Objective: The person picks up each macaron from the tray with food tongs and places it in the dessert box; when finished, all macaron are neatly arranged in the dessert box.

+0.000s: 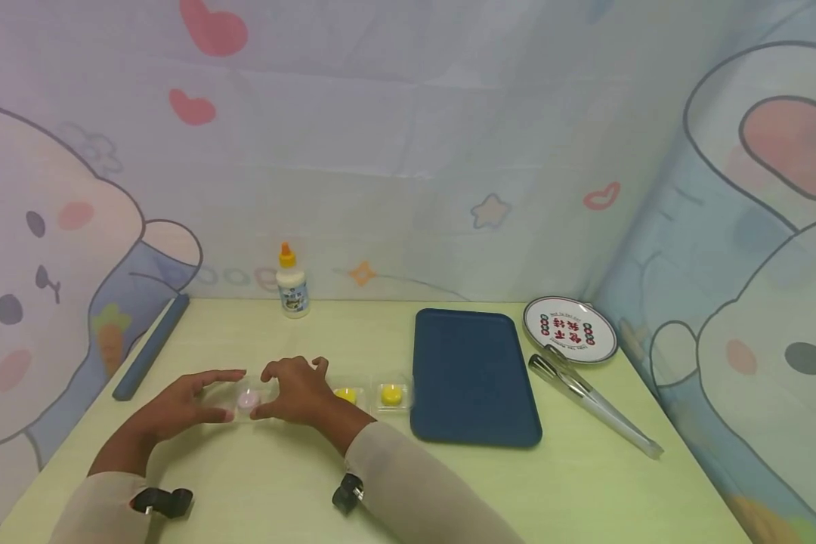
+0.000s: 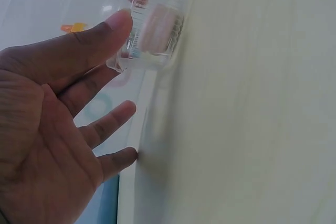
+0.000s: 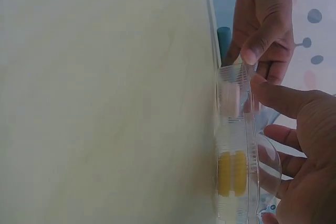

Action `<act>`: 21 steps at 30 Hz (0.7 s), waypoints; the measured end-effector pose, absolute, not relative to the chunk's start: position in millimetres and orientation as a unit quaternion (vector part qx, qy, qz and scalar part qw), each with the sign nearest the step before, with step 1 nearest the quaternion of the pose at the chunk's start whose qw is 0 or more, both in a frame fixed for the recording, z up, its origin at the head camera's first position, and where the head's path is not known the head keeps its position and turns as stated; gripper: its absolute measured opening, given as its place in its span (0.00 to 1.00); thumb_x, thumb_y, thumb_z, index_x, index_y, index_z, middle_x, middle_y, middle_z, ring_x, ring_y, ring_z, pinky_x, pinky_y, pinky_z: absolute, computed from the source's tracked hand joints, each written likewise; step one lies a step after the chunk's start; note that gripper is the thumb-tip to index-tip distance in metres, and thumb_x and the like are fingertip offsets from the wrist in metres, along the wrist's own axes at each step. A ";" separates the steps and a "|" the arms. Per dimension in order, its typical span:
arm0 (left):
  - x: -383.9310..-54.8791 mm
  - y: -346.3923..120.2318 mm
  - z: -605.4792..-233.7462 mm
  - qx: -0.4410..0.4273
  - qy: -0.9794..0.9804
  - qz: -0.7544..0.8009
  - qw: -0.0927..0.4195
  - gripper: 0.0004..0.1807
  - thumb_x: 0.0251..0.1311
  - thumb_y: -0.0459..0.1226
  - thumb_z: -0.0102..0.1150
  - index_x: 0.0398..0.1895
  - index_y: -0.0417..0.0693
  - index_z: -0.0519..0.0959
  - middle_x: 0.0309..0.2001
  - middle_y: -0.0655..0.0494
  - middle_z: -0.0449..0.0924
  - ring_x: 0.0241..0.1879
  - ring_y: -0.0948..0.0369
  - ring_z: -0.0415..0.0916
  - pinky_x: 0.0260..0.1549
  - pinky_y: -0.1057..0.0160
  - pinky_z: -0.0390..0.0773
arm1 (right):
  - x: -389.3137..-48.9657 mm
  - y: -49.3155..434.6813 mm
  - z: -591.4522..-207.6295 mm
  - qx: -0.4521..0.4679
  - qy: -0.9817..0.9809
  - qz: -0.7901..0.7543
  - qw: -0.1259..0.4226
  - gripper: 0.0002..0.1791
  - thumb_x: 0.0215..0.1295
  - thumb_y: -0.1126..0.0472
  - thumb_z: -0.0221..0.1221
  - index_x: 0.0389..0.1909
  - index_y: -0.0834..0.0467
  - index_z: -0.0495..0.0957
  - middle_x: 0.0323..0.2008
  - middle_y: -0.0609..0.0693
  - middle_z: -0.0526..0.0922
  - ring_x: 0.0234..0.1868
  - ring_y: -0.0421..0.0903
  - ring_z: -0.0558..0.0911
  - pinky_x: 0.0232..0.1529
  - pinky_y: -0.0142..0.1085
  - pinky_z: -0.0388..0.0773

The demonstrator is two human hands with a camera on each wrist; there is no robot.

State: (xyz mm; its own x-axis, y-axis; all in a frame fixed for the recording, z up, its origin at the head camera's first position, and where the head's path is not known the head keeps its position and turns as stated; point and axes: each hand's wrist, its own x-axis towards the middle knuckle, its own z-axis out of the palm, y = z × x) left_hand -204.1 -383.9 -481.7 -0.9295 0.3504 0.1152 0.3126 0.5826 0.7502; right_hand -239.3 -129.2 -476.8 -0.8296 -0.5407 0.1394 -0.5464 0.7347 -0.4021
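A clear plastic box (image 3: 231,72) with ribbed walls holds a pale pink macaron (image 1: 248,400). On its left side, my left hand (image 1: 177,402) pinches the edge between thumb and index finger, its other fingers spread in the left wrist view. From the right side my right hand (image 1: 301,393) grips the same box, thumb at the near edge and index finger at the far edge. Two more clear boxes continue the row to the right, one with a yellow macaron (image 1: 345,395) partly behind my right hand, the other with a yellow macaron (image 1: 391,394) in full view.
Right of the row lies a dark blue tray (image 1: 474,378). Metal tongs (image 1: 595,404) and a printed white plate (image 1: 537,321) are farther right. A glue bottle (image 1: 293,291) stands at the back, and a grey-blue rod (image 1: 151,347) lies along the left edge.
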 end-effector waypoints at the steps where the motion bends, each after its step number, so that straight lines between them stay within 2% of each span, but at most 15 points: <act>1: -204.0 -384.0 -482.7 0.185 0.889 0.418 0.020 0.36 0.59 0.38 0.81 0.72 0.43 0.80 0.74 0.36 0.77 0.67 0.85 0.59 0.67 0.21 0.66 | -239.0 -129.6 -476.6 0.290 -0.933 0.215 0.006 0.31 0.58 0.33 0.79 0.59 0.41 0.86 0.58 0.33 0.88 0.63 0.37 0.83 0.73 0.54 0.63; 3: -204.5 -382.9 -483.7 0.188 0.889 0.418 0.013 0.36 0.58 0.38 0.81 0.71 0.42 0.80 0.74 0.37 0.78 0.70 0.79 0.63 0.66 0.19 0.65 | -238.6 -130.1 -476.5 0.286 -0.936 0.207 0.006 0.31 0.58 0.33 0.78 0.59 0.41 0.86 0.58 0.33 0.88 0.63 0.37 0.82 0.73 0.54 0.63; 5: -205.1 -382.0 -484.4 0.187 0.891 0.412 0.011 0.36 0.58 0.38 0.81 0.71 0.42 0.80 0.73 0.37 0.79 0.74 0.64 0.67 0.66 0.19 0.65 | -238.7 -130.7 -476.9 0.280 -0.938 0.203 0.002 0.31 0.58 0.33 0.78 0.60 0.41 0.86 0.59 0.33 0.88 0.64 0.37 0.82 0.73 0.54 0.62; 8: -205.1 -381.2 -485.2 0.189 0.896 0.401 0.015 0.36 0.59 0.38 0.81 0.71 0.42 0.80 0.73 0.37 0.79 0.76 0.45 0.67 0.66 0.20 0.67 | -238.8 -131.5 -477.6 0.270 -0.942 0.199 -0.006 0.31 0.59 0.32 0.78 0.60 0.40 0.87 0.60 0.32 0.88 0.65 0.37 0.81 0.75 0.55 0.62; 10: -204.7 -381.5 -486.0 0.190 0.897 0.399 0.017 0.36 0.59 0.38 0.81 0.71 0.42 0.81 0.73 0.36 0.79 0.76 0.49 0.68 0.66 0.22 0.67 | -238.6 -132.1 -477.5 0.260 -0.944 0.203 -0.013 0.31 0.58 0.33 0.78 0.59 0.41 0.88 0.59 0.32 0.88 0.65 0.38 0.81 0.75 0.56 0.61; 12: -204.2 -382.2 -486.6 0.193 0.896 0.399 0.016 0.35 0.58 0.38 0.81 0.70 0.43 0.82 0.73 0.35 0.79 0.74 0.65 0.68 0.67 0.23 0.67 | -237.7 -133.0 -476.9 0.246 -0.946 0.210 -0.020 0.30 0.57 0.33 0.79 0.57 0.41 0.90 0.57 0.31 0.89 0.64 0.38 0.81 0.75 0.57 0.61; 14: -203.6 -383.0 -487.3 0.194 0.896 0.398 0.013 0.34 0.58 0.39 0.81 0.70 0.43 0.82 0.72 0.36 0.80 0.69 0.82 0.63 0.67 0.25 0.68 | -236.4 -134.1 -475.3 0.230 -0.948 0.218 -0.025 0.28 0.55 0.34 0.81 0.54 0.41 0.91 0.55 0.31 0.89 0.62 0.38 0.81 0.73 0.57 0.62; 16: -202.9 -383.7 -487.7 0.194 0.896 0.399 0.009 0.34 0.58 0.39 0.81 0.69 0.44 0.83 0.72 0.37 0.81 0.65 0.91 0.57 0.68 0.33 0.70 | -235.0 -135.3 -472.8 0.215 -0.950 0.226 -0.030 0.27 0.52 0.35 0.83 0.51 0.40 0.92 0.52 0.30 0.90 0.60 0.38 0.81 0.72 0.56 0.62; 19: -201.8 -383.7 -488.6 0.199 0.897 0.395 0.001 0.33 0.57 0.38 0.82 0.67 0.43 0.83 0.71 0.37 0.82 0.64 0.94 0.57 0.69 0.57 0.71 | -234.0 -136.1 -468.9 0.200 -0.952 0.227 -0.035 0.25 0.49 0.37 0.84 0.48 0.38 0.92 0.49 0.29 0.90 0.59 0.39 0.81 0.72 0.57 0.62; 21: -202.1 -382.9 -489.3 0.199 0.899 0.389 -0.005 0.32 0.57 0.39 0.82 0.66 0.44 0.84 0.71 0.38 0.82 0.67 0.88 0.62 0.64 0.68 0.69 | -234.7 -136.2 -467.0 0.194 -0.954 0.226 -0.038 0.25 0.49 0.37 0.85 0.48 0.38 0.92 0.49 0.29 0.90 0.59 0.39 0.80 0.73 0.58 0.62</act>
State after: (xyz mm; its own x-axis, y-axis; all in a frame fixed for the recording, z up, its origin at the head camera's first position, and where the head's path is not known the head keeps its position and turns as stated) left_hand -202.1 -382.9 -489.3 -0.9204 0.3551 0.1636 0.3624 0.6180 0.6977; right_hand -234.7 -136.2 -467.0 -0.9216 -0.3879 0.0153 -0.3534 0.8219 -0.4467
